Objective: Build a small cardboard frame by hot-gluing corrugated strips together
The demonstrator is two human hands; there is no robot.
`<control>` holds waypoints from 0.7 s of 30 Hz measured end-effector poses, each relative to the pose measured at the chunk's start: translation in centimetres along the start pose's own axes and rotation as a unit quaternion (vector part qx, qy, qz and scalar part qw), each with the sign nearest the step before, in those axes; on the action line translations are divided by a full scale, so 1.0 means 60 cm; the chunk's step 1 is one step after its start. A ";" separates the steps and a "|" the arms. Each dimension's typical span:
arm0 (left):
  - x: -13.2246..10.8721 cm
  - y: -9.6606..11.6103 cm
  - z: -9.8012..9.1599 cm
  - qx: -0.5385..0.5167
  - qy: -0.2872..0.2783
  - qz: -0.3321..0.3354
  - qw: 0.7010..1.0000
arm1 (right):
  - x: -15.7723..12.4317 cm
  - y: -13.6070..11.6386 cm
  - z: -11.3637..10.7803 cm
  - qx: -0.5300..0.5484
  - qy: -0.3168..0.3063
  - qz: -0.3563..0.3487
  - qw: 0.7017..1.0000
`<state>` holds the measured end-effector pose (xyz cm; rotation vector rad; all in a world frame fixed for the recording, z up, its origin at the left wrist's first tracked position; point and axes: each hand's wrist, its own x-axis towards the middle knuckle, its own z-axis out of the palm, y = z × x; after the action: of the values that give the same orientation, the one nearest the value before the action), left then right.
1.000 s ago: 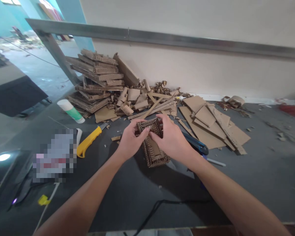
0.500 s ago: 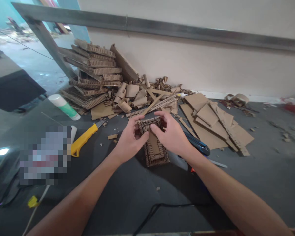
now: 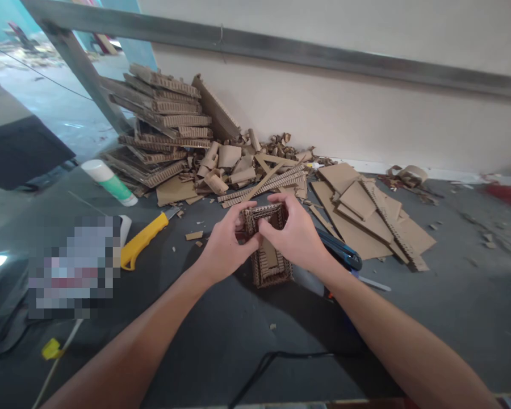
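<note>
A small rectangular box of corrugated cardboard (image 3: 273, 277) stands on the dark table in front of me, its ridged inner walls and flat inner base facing up. My left hand (image 3: 227, 244) grips its left side near the far end, thumb over the rim and fingers outside. From the right, my right hand (image 3: 296, 236) holds the same end, with the thumb reaching inside and the fingers round the outer wall. Part of the far inside is hidden by both thumbs. Near my right forearm lies a blue and black tool (image 3: 340, 250), partly covered.
Left of me lie a yellow utility knife (image 3: 142, 241) and a white and green glue stick (image 3: 109, 182). Stacked corrugated cardboard (image 3: 166, 113), curled scraps (image 3: 230, 162) and flat cardboard sheets (image 3: 349, 210) line the back. A black cord (image 3: 272, 357) runs near the front edge.
The far end of the box now sits slightly higher and more tilted, and my thumbs have shifted a little at its rim. The view has moved slightly.
</note>
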<state>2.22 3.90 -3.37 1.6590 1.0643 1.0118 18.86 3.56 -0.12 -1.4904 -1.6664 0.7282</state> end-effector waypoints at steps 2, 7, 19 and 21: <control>-0.001 0.000 -0.001 0.015 0.001 0.002 1.000 | 0.001 0.002 -0.001 0.008 -0.004 0.003 1.000; -0.002 -0.004 -0.002 0.036 0.004 0.002 0.999 | 0.004 0.005 -0.001 0.025 -0.009 -0.003 1.000; -0.002 0.002 -0.002 0.023 -0.002 -0.002 1.000 | 0.005 -0.006 -0.016 0.023 -0.069 -0.015 0.997; -0.002 0.001 -0.001 0.023 -0.001 0.001 1.000 | 0.004 -0.006 -0.016 0.026 -0.062 -0.028 0.997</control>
<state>2.12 3.80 -3.29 1.6984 1.0915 0.9943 19.44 3.66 0.74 -1.3811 -1.7599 0.8418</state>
